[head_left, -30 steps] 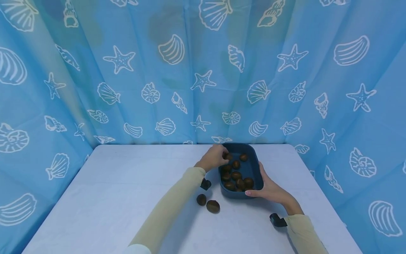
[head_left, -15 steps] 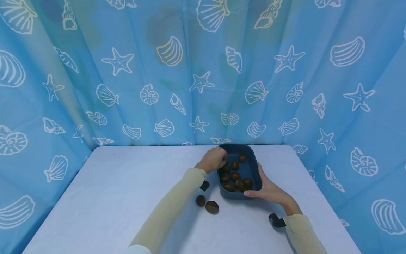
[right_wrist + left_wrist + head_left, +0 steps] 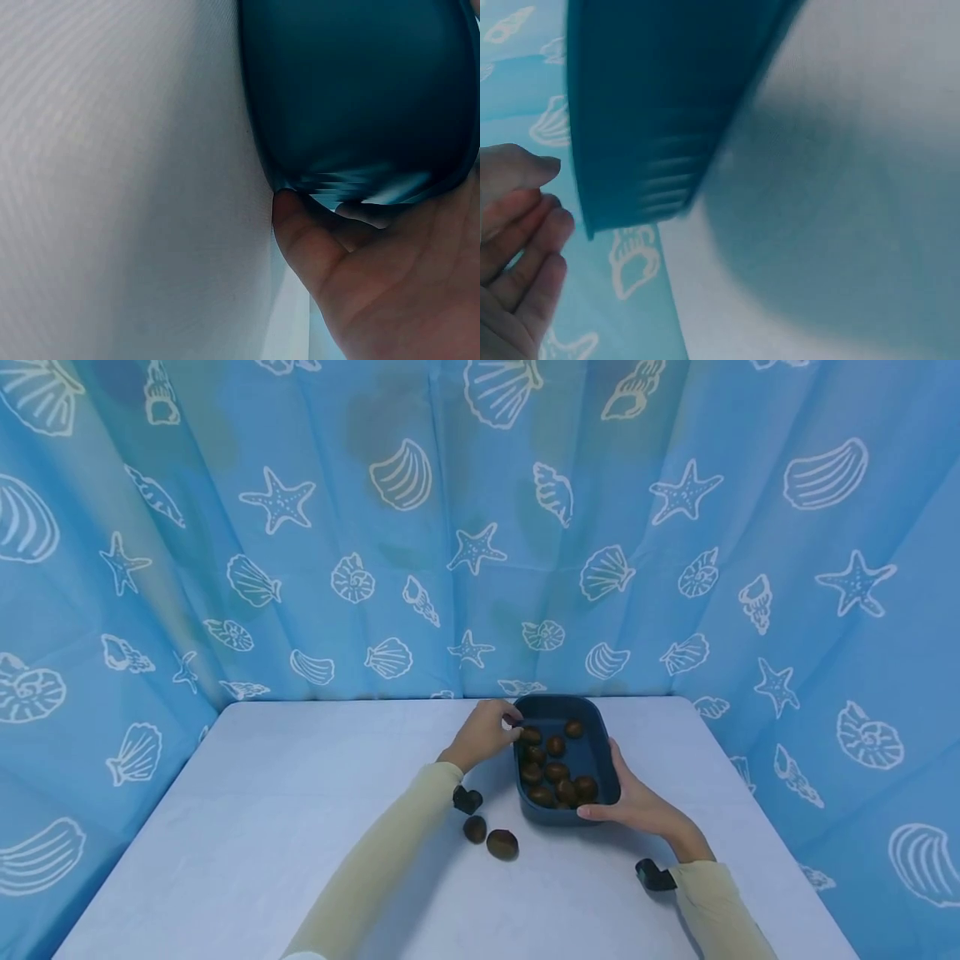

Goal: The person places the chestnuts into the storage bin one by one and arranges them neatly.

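Note:
A dark blue rectangular box [image 3: 592, 760] stands at the back right of the white table, with several glossy brown egg-shaped pieces [image 3: 557, 772] inside; their exact kind is unclear. My left hand [image 3: 480, 735] hovers at the box's left rim. In the left wrist view its thumb and loosely bent fingers [image 3: 544, 232] are apart, with nothing between them. My right hand [image 3: 637, 806] holds the box's near right corner, thumb at the front wall and fingers along the right side. Two more pieces, a smaller one [image 3: 475, 829] and a larger one [image 3: 502, 844], lie on the table before the box.
The white table [image 3: 300, 827] reaches from the front to a blue curtain [image 3: 337, 535] with shell and starfish prints, behind and on both sides. A black wrist camera [image 3: 467, 799] is on the left forearm and another camera [image 3: 655, 875] on the right.
My left hand dipped into the box with a brown piece, let it go near the back left corner, and drew back left. My right hand has stayed on the box.

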`<state>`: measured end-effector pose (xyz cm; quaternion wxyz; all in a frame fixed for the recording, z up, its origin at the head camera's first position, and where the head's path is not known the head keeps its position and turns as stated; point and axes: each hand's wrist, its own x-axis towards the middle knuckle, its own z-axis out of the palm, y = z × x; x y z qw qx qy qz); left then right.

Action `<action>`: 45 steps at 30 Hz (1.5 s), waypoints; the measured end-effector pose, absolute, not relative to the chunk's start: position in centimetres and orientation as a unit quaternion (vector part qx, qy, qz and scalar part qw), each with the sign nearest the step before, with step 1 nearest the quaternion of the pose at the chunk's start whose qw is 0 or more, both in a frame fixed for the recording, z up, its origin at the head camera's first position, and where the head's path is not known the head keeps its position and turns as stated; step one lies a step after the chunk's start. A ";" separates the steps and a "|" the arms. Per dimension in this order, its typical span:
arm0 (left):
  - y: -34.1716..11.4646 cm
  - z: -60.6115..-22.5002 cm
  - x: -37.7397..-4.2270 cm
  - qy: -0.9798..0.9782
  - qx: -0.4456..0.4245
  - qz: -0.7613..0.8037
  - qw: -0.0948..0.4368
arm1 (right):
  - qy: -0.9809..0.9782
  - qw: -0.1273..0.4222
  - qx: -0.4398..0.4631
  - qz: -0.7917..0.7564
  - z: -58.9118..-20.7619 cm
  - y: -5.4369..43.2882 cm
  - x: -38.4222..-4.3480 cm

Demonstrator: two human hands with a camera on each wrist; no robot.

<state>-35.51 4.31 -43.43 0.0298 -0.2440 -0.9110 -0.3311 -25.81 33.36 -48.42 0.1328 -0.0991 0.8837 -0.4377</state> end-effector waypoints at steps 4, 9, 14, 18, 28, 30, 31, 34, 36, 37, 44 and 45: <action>2.3 -43.5 -34.7 -0.906 -0.213 -0.363 0.042 | 0.884 0.127 -0.104 -0.437 -48.3 33.3 -25.9; -0.6 -43.9 -32.9 -0.898 -0.166 -0.405 0.049 | 0.883 0.127 -0.106 -0.438 -48.3 33.2 -25.9; -2.7 -44.7 -30.5 -0.896 -0.143 -0.420 0.035 | 0.886 0.125 -0.105 -0.435 -48.3 33.0 -25.9; -3.7 -45.6 -28.4 -0.896 -0.137 -0.423 0.015 | 0.887 0.125 -0.106 -0.433 -48.2 32.9 -25.9; -3.5 -47.1 -24.3 -0.892 -0.183 -0.412 -0.046 | 0.885 0.128 -0.105 -0.434 -48.0 33.0 -25.7; -3.4 -47.2 -23.9 -0.888 -0.204 -0.410 -0.053 | 0.885 0.132 -0.104 -0.434 -48.0 33.0 -25.7; -3.3 -47.3 -23.9 -0.887 -0.214 -0.406 -0.058 | 0.886 0.133 -0.105 -0.433 -48.0 33.0 -25.7; -2.9 -47.7 -23.8 -0.885 -0.244 -0.389 -0.073 | 0.884 0.132 -0.106 -0.435 -48.0 33.0 -25.7; -2.7 -47.9 -23.9 -0.885 -0.262 -0.376 -0.088 | 0.884 0.130 -0.107 -0.436 -48.2 33.1 -25.8; -2.6 -48.0 -23.9 -0.884 -0.271 -0.369 -0.095 | 0.884 0.128 -0.108 -0.437 -48.2 33.1 -25.8; -2.0 -47.9 -24.1 -0.886 -0.315 -0.317 -0.121 | 0.883 0.126 -0.106 -0.439 -48.1 33.1 -25.8; -2.0 -47.9 -24.1 -0.887 -0.320 -0.310 -0.120 | 0.884 0.126 -0.105 -0.438 -48.1 33.1 -25.7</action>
